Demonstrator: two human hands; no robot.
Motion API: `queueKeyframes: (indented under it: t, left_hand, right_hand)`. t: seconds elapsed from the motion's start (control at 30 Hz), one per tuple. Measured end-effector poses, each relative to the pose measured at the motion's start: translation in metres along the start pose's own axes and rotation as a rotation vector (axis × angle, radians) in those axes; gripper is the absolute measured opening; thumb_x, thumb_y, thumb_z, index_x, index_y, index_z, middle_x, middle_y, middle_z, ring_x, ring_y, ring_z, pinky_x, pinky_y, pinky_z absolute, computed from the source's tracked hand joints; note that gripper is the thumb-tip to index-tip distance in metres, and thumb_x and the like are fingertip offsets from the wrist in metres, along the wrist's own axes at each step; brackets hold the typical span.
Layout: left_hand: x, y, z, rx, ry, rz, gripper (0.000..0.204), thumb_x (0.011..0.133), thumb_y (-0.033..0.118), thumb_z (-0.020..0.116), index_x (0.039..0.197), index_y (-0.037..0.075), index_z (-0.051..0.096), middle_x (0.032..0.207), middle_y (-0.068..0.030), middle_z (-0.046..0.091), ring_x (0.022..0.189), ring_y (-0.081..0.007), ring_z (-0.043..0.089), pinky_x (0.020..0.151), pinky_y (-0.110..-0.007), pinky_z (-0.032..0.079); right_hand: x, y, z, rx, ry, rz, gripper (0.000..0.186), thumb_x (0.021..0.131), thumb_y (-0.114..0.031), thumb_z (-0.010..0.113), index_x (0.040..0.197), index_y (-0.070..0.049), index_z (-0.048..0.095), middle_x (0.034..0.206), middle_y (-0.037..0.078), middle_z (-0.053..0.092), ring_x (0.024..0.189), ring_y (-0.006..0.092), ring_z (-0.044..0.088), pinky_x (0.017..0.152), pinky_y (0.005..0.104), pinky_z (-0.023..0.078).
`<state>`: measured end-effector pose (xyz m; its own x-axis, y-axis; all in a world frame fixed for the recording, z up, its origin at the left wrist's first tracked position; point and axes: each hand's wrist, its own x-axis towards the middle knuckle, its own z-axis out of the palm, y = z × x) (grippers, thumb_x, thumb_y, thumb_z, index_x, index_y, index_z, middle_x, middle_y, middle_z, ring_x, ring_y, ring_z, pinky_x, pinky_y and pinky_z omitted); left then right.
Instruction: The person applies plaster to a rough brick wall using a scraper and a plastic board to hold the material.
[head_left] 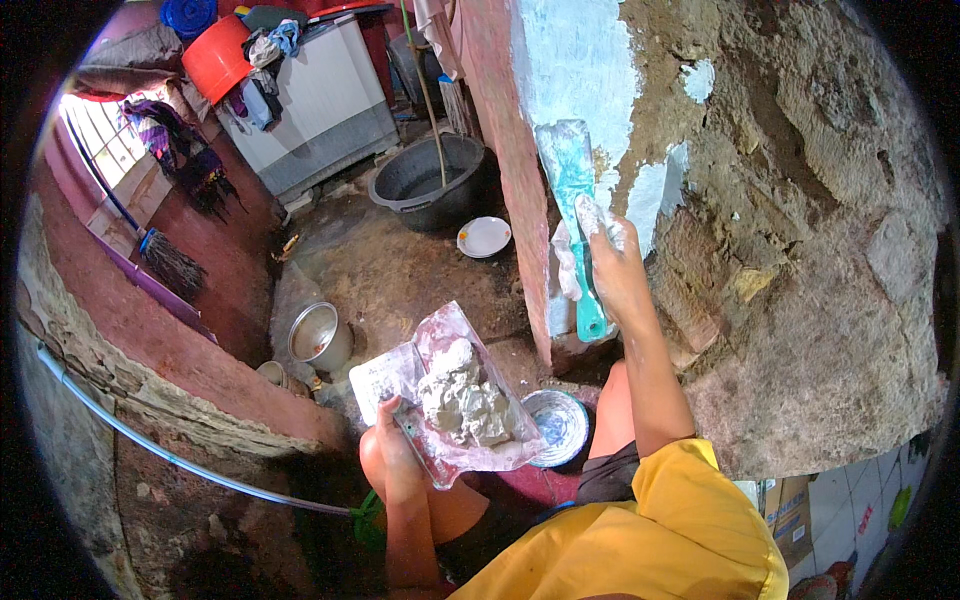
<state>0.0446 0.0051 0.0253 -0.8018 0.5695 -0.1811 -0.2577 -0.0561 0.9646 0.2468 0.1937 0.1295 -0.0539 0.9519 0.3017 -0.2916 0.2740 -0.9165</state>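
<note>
yellow shirt (620,540) is closest. the left hand (397,450) has its fingers closed on a smeary tray (440,325) of white paste (465,400). the right hand (617,262) grips a green scraper (567,170) up by the wall (575,60). it looks like spreading time; next calls for sliding the blade flat.

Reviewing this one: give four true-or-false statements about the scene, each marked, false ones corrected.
1. The right hand grips a teal, flat-bladed scraper. True.
2. The left hand holds a red plastic bucket. False: it holds a pale, smeared, angular sheet bearing lumpy white paste.
3. A round white dish lies beside a large dark plastic tub. True.
4. The rough brown wall is wholly coated pale blue. False: much of it is bare.
</note>
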Motion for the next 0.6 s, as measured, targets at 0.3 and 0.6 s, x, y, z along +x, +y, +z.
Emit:
queueKeyframes:
  t: [0.3,0.6]
  left_hand:
    - [0.003,0.000,0.000,0.005,0.013,-0.024,0.037,0.083,0.033,0.062,0.092,-0.003,0.063,0.087,-0.0061,0.062,0.076,-0.0153,0.057,0.071,-0.028,0.045]
    - [0.005,-0.006,-0.001,-0.062,-0.013,0.022,0.036,0.083,0.032,0.062,0.092,-0.003,0.062,0.087,-0.0059,0.062,0.076,-0.0151,0.057,0.071,-0.028,0.045]
  right_hand:
    - [0.039,0.008,0.014,0.049,-0.048,-0.114,0.030,0.096,-0.025,0.045,0.085,-0.001,0.059,0.062,0.004,0.055,0.045,0.0111,0.050,0.039,0.0259,0.041]
    - [0.026,0.049,-0.004,-0.035,-0.032,0.044,0.037,0.095,-0.027,0.050,0.111,0.007,0.047,0.081,0.010,0.058,0.070,0.0138,0.056,0.063,0.0292,0.046]
